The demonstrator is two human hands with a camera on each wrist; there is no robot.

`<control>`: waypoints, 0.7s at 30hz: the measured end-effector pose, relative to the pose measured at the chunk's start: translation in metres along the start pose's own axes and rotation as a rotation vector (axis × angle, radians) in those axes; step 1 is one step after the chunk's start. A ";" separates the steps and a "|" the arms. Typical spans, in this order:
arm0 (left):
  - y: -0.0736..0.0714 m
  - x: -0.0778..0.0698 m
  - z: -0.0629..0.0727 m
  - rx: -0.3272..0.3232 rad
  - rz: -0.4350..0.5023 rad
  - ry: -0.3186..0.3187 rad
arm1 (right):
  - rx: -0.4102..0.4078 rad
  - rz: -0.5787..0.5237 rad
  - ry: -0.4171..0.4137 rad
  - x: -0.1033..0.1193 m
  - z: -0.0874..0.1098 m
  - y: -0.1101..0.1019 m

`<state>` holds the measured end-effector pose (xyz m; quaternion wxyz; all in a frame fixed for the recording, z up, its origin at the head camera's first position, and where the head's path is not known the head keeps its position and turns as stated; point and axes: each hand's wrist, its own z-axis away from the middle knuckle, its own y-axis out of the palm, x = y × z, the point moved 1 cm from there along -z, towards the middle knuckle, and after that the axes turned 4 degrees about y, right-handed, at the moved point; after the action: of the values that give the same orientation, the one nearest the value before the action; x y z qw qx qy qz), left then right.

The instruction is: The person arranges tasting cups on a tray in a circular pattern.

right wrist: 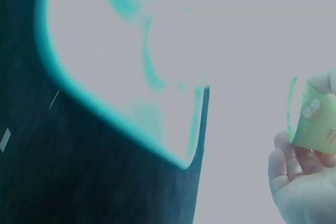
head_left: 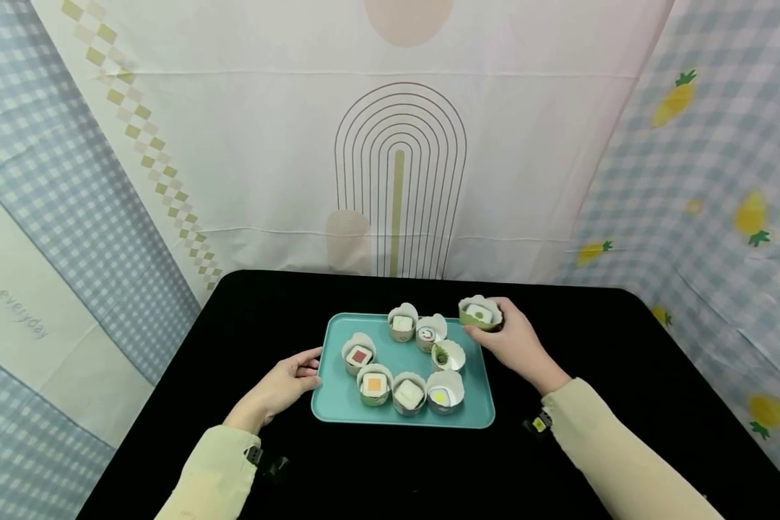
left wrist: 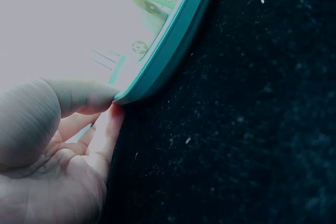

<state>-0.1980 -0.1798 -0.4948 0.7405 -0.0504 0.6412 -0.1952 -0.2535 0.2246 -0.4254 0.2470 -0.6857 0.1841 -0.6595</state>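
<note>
My right hand (head_left: 518, 339) grips a scalloped paper cup (head_left: 473, 318) above the back right of the teal tray; a white piece with a green centre sits inside. In the right wrist view, the fingers curl round this green printed cup (right wrist: 314, 129). At the tray's (head_left: 390, 355) left edge, my left hand (head_left: 279, 386) pinches the rim between thumb and fingers, as the left wrist view shows at the tray rim (left wrist: 163, 51). Several more paper cups stand on the tray, among them one with a red-centred piece (head_left: 360, 355) and one with an orange-topped piece (head_left: 374, 385).
A black-covered table (head_left: 247, 325) lies under the tray. Behind it hangs a white patterned cloth (head_left: 273, 159), with blue checked cloth (head_left: 708, 188) at the sides. The right wrist view is largely overexposed.
</note>
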 end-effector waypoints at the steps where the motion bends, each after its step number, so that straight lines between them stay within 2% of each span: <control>1: 0.000 0.000 0.000 0.001 0.000 -0.001 | 0.010 -0.005 -0.009 0.006 -0.001 0.005; 10: -0.001 0.001 -0.001 0.012 0.015 -0.004 | 0.118 -0.019 -0.064 0.046 -0.012 0.050; 21: -0.004 -0.001 -0.002 0.013 0.003 -0.003 | 0.201 0.015 -0.076 0.067 -0.030 0.093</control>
<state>-0.2004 -0.1825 -0.4932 0.7422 -0.0449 0.6387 -0.1980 -0.2723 0.1078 -0.4242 0.3263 -0.6806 0.1126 -0.6463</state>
